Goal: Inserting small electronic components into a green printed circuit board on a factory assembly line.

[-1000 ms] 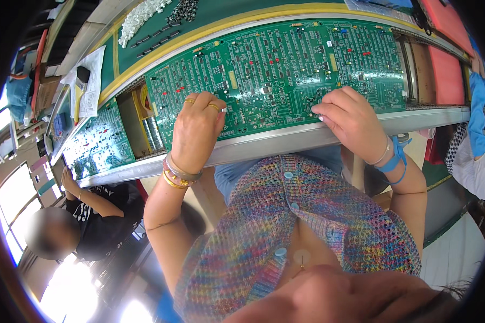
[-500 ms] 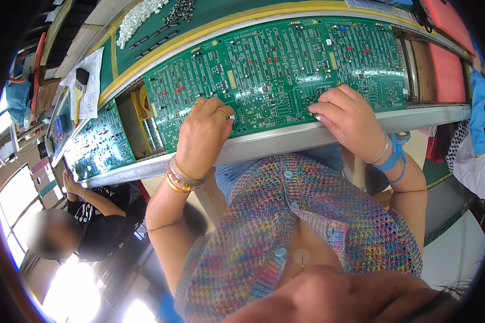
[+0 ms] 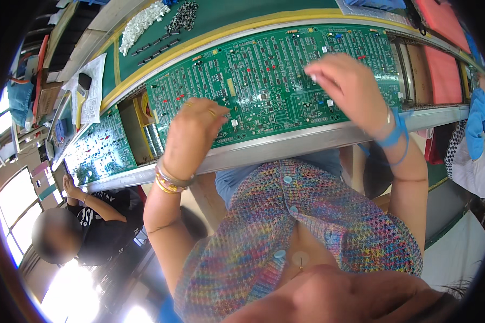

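Observation:
A large green circuit board (image 3: 277, 81) carries rows of small chips, red parts and other components. My left hand (image 3: 195, 134) hovers over its near left part, fingers loosely bent and the fingertips apart, with nothing visible in them. Just right of those fingertips, a small white connector (image 3: 234, 123) stands on the board. Above the right half is my right hand (image 3: 351, 89), slightly blurred, its fingers reaching left with a gap to the thumb; I see nothing held. Another white connector (image 3: 330, 103) sits on the board below that hand.
A metal rail (image 3: 275, 144) runs along the board's near edge. Beyond the far rail, piles of white connectors (image 3: 140, 27) and dark parts (image 3: 182, 17) lie on a green mat. A second board (image 3: 98, 145) is at left, near a seated person (image 3: 99, 215). Pink foam (image 3: 443, 75) stands right.
My right hand has lifted from the board's near edge and moved farther away over it, uncovering a white connector. My left hand has drawn back slightly left, away from the other white connector.

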Tool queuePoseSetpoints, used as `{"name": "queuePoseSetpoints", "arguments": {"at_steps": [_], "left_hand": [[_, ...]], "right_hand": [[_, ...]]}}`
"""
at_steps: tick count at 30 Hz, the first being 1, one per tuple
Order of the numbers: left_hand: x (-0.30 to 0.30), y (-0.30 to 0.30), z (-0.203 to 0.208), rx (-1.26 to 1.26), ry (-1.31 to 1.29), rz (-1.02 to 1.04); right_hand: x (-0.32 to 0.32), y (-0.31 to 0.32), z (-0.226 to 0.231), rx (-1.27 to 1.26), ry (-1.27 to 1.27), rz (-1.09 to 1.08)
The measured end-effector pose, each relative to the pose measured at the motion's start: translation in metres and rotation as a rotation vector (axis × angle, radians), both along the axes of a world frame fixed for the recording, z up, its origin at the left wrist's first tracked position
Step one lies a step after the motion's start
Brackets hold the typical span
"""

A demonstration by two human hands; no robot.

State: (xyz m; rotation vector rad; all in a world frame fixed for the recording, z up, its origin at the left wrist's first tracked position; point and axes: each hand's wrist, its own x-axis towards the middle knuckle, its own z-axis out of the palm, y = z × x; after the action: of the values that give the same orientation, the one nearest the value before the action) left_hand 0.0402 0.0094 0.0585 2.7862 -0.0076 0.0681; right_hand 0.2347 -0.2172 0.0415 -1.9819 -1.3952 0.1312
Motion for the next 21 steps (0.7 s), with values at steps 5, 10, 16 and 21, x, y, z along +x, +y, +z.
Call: {"name": "queuePoseSetpoints", "arguments": {"at_steps": [5, 10, 16, 21], "left_hand": [[0.02, 0.049, 0.01, -0.081, -0.076, 0.363], [0.071, 0.124, -0.011, 0.009, -0.288, 0.475], [0.111, 0.188, -0.042, 0.303, -0.219, 0.42], [0.124, 0.191, -0.046, 0.236, -0.154, 0.482]], "right_hand": [[0.051, 0.101, -0.01, 0.064, 0.254, 0.103], [0.083, 0.209, -0.054, 0.252, -0.061, 0.059], [0.082, 0.25, -0.068, 0.114, -0.315, -0.103], [0.084, 0.264, -0.078, 0.106, -0.368, -0.125]]}}
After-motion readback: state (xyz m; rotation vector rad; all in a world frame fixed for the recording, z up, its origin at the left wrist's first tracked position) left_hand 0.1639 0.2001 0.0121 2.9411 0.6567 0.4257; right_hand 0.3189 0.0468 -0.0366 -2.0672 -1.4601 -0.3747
